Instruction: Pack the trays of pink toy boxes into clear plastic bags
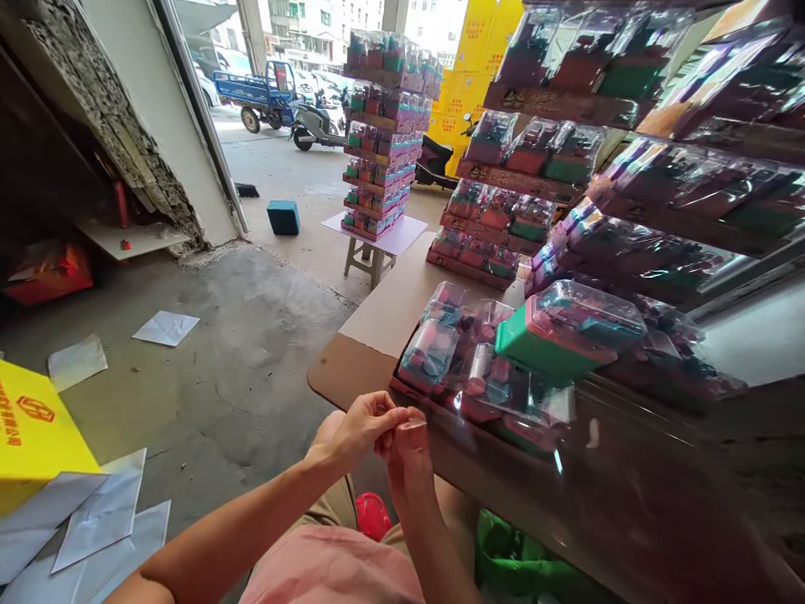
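My left hand (pixel 368 426) and my right hand (pixel 410 449) meet at the fingertips, just in front of the table edge. Both are closed in a pinch. A small shiny, see-through bit shows at the right fingers, too small to name. Right beyond my hands lies a shallow tray (pixel 395 384) of clear plastic packs with pink and teal contents. A green box with a clear lid (pixel 553 331) rests tilted on top of the packs at the tray's right side.
Tall stacks of packed trays (pixel 509 168) line the back right; another stack (pixel 381 138) stands on a stool (pixel 371 260). White sheets (pixel 167 327) and a yellow carton (pixel 38 436) lie on the floor at left. A green bag (pixel 521 562) sits under the table.
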Demonstrator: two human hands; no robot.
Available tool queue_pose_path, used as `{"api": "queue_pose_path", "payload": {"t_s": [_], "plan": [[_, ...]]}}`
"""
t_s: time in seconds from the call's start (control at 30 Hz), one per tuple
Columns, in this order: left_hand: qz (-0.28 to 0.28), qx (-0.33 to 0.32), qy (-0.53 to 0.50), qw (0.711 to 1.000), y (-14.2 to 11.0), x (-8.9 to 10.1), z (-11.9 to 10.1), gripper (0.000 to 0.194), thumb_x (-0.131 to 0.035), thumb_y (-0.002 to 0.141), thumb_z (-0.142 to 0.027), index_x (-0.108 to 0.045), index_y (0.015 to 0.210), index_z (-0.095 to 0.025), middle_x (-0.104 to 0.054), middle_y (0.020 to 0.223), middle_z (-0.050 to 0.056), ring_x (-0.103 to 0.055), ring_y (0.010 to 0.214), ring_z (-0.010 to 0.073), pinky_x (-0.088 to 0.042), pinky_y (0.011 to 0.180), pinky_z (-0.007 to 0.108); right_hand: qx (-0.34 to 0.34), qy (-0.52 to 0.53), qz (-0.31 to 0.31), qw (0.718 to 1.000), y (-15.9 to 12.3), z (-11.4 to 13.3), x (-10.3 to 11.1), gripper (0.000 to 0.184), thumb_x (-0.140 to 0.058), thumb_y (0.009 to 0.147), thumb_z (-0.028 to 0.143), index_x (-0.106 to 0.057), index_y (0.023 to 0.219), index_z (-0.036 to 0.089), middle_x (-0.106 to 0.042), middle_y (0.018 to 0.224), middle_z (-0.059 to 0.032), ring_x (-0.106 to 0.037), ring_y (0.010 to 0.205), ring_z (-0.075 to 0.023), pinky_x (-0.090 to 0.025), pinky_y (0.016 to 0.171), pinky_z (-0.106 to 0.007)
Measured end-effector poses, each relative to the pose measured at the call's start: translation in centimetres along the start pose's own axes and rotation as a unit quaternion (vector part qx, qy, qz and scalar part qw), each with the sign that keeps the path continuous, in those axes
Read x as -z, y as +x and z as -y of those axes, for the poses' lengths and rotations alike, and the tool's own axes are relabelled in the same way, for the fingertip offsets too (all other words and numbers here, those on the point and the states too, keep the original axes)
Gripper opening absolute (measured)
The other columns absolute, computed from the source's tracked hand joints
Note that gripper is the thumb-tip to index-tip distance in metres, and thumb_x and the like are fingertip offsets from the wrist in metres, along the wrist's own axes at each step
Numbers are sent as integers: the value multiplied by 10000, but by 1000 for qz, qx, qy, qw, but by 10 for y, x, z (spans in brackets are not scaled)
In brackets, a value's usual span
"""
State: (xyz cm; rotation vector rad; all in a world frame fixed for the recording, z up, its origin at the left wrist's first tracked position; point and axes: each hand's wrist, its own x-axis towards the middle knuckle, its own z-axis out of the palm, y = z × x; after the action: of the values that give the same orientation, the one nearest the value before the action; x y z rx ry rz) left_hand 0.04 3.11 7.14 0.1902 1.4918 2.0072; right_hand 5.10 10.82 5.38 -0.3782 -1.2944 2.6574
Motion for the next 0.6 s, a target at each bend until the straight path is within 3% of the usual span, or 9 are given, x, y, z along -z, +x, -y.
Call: {"api": "queue_pose_path", "payload": {"t_s": [0.23,0.43,0.5,0.6], "plan": [[-43,-41,16,998,-1,-5,5,433,-645,708,-549,-432,637,-178,-458,390,-83,-380,313,49,-319,322,154,-7,-8,-15,1000,0,-6,4,393,-691,658,536,-435,686,239,-385,558,57,-320,498,-103,-258,478,-247],[-48,-53,25,997,-3,-10,0,431,-646,706,-535,-441,602,-171,-456,423,-74,-405,344,53,-323,351,165,-1,-28,-8,1000,-2,0,2,427,-714,629,551,-441,652,224,-388,584,49,-342,535,-103,-300,502,-238],[-68,-65,29,995,-1,-6,0,421,-638,714,-525,-440,600,-172,-453,430,-74,-402,354,55,-314,362,169,-1,-28,-14,1000,-12,2,13,422,-740,608,545,-478,685,222,-412,637,41,-358,563,-97,-307,502,-223],[-87,-79,52,992,5,6,-1,425,-640,706,-522,-436,582,-171,-436,419,-71,-397,372,56,-283,387,173,-26,-79,-4,997,-42,6,54,390,-709,649,558,-513,692,225,-430,661,30,-376,564,-92,-348,511,-226]]}}
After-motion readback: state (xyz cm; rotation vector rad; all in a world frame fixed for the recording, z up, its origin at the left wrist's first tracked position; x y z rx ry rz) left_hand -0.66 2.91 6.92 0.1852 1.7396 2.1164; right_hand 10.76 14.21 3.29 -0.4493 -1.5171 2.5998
